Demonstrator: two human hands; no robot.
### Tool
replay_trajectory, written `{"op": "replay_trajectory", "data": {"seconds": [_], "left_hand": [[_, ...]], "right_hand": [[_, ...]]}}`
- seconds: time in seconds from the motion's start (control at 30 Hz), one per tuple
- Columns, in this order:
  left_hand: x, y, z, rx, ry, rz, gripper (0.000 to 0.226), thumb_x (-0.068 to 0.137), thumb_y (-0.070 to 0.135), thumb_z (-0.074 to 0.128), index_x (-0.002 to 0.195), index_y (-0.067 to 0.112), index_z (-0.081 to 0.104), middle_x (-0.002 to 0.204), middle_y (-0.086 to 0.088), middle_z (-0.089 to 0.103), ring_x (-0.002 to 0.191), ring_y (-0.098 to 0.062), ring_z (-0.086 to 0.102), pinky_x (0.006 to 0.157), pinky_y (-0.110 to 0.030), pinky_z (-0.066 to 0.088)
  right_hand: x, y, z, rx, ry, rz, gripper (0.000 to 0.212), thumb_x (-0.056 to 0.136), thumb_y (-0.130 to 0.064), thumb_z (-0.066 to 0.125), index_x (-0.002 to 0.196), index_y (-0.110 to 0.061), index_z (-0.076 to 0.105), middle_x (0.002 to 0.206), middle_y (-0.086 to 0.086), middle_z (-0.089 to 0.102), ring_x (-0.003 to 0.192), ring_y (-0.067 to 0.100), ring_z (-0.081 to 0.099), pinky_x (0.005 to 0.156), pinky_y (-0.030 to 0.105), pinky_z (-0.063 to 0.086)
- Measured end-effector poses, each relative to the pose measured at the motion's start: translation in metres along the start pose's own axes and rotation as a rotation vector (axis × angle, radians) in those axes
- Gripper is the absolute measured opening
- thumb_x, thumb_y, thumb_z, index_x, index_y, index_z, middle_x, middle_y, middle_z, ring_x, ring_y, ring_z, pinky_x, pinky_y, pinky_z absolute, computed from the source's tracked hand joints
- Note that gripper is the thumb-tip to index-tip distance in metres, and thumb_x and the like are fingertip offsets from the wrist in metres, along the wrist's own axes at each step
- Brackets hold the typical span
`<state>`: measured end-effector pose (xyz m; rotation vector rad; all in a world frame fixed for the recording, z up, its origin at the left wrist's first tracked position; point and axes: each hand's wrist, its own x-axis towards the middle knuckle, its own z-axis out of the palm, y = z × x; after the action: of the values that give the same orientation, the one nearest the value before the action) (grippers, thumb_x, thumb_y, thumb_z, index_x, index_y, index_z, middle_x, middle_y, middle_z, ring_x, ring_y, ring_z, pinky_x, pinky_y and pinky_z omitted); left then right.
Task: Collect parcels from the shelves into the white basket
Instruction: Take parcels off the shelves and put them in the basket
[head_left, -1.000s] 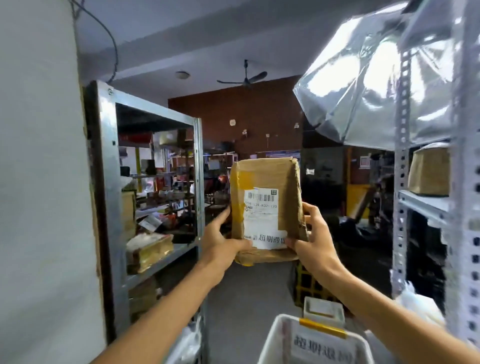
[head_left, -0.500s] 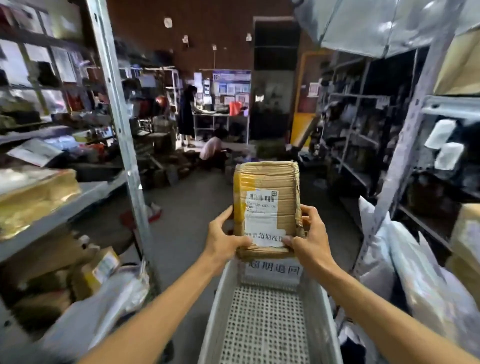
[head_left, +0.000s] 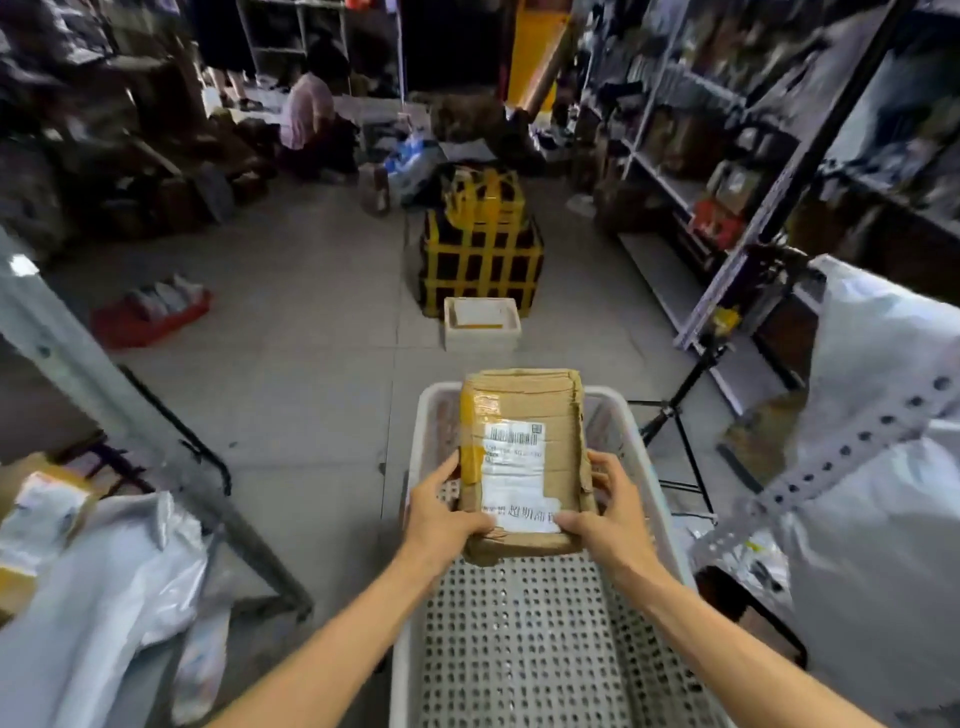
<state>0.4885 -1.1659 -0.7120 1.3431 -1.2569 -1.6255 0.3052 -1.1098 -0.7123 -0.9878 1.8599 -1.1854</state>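
The white basket (head_left: 519, 649) fills the lower middle of the frame, and its perforated floor is bare where it shows. Over the basket's far half is the brown cardboard parcel (head_left: 524, 415), face up and slightly tilted. I cannot tell whether its near edge touches the floor.

The wrapping is creased and dented at the corners, so it probably gives a little under pressure while the whole stays fairly stiff. Being held by one end alone suggests it is light to moderate in weight. The long side edges look like the safest places to take hold.

The left hand (head_left: 441, 514) grips the lower left corner, thumb on the face and fingers curled behind. The right hand (head_left: 608, 519) grips the lower right corner the same way.

The white shipping label (head_left: 514, 478) and the yellow tape (head_left: 472, 431) look slicker than the bare cardboard, so they are poorer places for a thumb.
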Motion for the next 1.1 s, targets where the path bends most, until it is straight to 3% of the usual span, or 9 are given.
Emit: {"op": "replay_trajectory", "data": {"seconds": [0.1,0.23,0.33,0.47,0.57,0.7,0.8,0.93,1.1], "left_hand": [[0.025,-0.029,0.007,-0.024,0.034,-0.095,0.093,0.062,-0.018,0.076,0.141,0.02,0.045,0.13,0.001,0.059,0.109,-0.017,0.062,0.091,-0.038,0.055],[0.062,-0.066,0.019,-0.021,0.052,-0.17,0.095,0.064,-0.022,0.072,0.145,0.017,0.04,0.135,-0.002,0.056,0.109,-0.017,0.061,0.076,-0.025,0.057],[0.098,-0.1,0.026,-0.011,0.072,-0.219,0.094,0.065,-0.024,0.069,0.145,0.015,0.04,0.136,-0.001,0.053,0.108,-0.013,0.057,0.067,-0.013,0.053],[0.145,-0.15,0.026,0.017,0.103,-0.301,0.098,0.061,-0.021,0.073,0.144,0.021,0.041,0.137,0.003,0.054,0.119,-0.016,0.055,0.088,-0.027,0.054],[0.172,-0.183,0.022,0.08,0.112,-0.377,0.102,0.06,-0.013,0.076,0.143,0.034,0.04,0.132,0.009,0.057,0.117,-0.014,0.056,0.096,-0.041,0.051],[0.203,-0.206,0.026,0.139,0.192,-0.433,0.09,0.066,-0.016,0.065,0.135,0.04,0.047,0.103,0.019,0.062,0.099,-0.008,0.061,0.089,-0.036,0.055],[0.227,-0.229,0.036,0.209,0.259,-0.455,0.078,0.067,-0.017,0.059,0.127,0.032,0.051,0.112,0.007,0.066,0.103,-0.014,0.062,0.085,-0.031,0.055],[0.244,-0.238,0.048,0.366,0.326,-0.464,0.088,0.066,0.0,0.064,0.144,0.025,0.032,0.14,-0.005,0.049,0.123,-0.027,0.051,0.099,-0.042,0.048],[0.243,-0.224,0.067,0.629,0.167,-0.349,0.082,0.087,0.008,0.063,0.153,0.02,0.015,0.159,-0.001,0.007,0.145,-0.02,0.017,0.11,-0.029,0.028]], "right_hand": [[0.027,0.032,0.009,-0.019,-0.027,0.055,0.068,0.066,0.012,0.069,0.117,-0.029,0.05,0.117,-0.003,0.06,0.111,0.017,0.056,0.081,0.025,0.047],[0.064,0.077,0.023,-0.03,-0.073,0.14,0.071,0.063,0.005,0.068,0.115,-0.039,0.049,0.12,-0.002,0.057,0.113,0.021,0.054,0.089,0.048,0.053],[0.096,0.116,0.038,-0.015,-0.081,0.211,0.074,0.064,0.007,0.068,0.123,-0.034,0.048,0.122,0.0,0.055,0.114,0.023,0.054,0.088,0.05,0.054],[0.133,0.169,0.058,0.01,-0.118,0.305,0.069,0.069,0.014,0.066,0.118,-0.032,0.05,0.117,0.0,0.055,0.111,0.023,0.055,0.084,0.05,0.056],[0.157,0.208,0.08,0.031,-0.134,0.359,0.071,0.071,0.018,0.063,0.119,-0.033,0.051,0.123,0.006,0.053,0.113,0.024,0.054,0.078,0.04,0.059],[0.182,0.245,0.108,0.073,-0.143,0.409,0.07,0.073,0.022,0.061,0.124,-0.025,0.052,0.118,0.003,0.055,0.108,0.016,0.054,0.068,0.025,0.055],[0.198,0.264,0.124,0.113,-0.166,0.401,0.068,0.074,0.024,0.06,0.126,-0.02,0.051,0.11,-0.003,0.055,0.104,0.012,0.052,0.065,0.018,0.053],[0.208,0.286,0.139,0.181,-0.126,0.394,0.075,0.071,0.028,0.058,0.13,-0.018,0.053,0.121,-0.001,0.057,0.113,0.011,0.052,0.068,0.015,0.055],[0.21,0.303,0.178,0.161,-0.068,0.279,0.065,0.077,0.024,0.058,0.134,-0.005,0.052,0.126,0.004,0.059,0.115,0.015,0.055,0.077,0.01,0.052]]}}
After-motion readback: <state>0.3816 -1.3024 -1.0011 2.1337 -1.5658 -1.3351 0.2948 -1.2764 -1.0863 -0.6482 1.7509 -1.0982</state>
